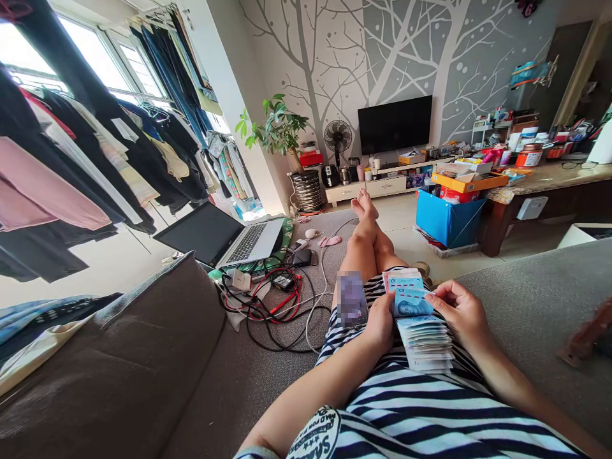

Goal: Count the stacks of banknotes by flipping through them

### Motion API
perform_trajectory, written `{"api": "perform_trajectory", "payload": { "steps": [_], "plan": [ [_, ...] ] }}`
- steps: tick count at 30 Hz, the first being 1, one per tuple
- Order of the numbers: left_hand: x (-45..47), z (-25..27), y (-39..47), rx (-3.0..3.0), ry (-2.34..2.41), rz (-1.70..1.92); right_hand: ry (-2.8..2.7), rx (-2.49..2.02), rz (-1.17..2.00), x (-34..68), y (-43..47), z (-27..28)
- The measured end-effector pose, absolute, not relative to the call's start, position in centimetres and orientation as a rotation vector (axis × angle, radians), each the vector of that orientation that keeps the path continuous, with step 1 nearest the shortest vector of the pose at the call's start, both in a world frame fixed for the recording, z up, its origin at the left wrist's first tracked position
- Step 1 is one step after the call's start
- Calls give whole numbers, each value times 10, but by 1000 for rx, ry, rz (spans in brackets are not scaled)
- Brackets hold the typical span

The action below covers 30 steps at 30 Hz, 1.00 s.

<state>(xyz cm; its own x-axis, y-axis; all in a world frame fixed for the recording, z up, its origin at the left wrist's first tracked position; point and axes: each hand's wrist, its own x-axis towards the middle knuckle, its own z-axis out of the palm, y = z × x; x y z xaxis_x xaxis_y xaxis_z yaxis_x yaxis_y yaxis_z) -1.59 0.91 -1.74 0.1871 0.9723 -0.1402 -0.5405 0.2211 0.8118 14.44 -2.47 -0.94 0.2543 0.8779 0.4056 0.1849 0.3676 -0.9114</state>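
Banknotes (425, 344) in the lap, between left hand (381, 322) at nine o'clock and right hand (461, 315) at three.
Both hands' fingers are clamped on notes, about equally near; the fanned part runs toward six o'clock, its notes lengthwise nine-to-three; toward one o'clock, well apart, a blue box (447, 220) carries an orange tray (471, 183).
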Motion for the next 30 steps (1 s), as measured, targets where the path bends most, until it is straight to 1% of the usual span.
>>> {"api": "perform_trajectory", "payload": {
  "steps": [10,17,23,30],
  "plan": [
    [-16,-20,9,683,719,1187,-1290,-1076,674,143,-30,-3],
    [-15,-13,6,620,696,1156,-1343,-972,808,144,-30,-1],
    [-17,-10,3,642,679,1132,-1296,-1175,749,143,-19,-11],
    [-14,-20,9,687,667,1134,-1321,-1261,673,145,-12,-20]
  ]
}}
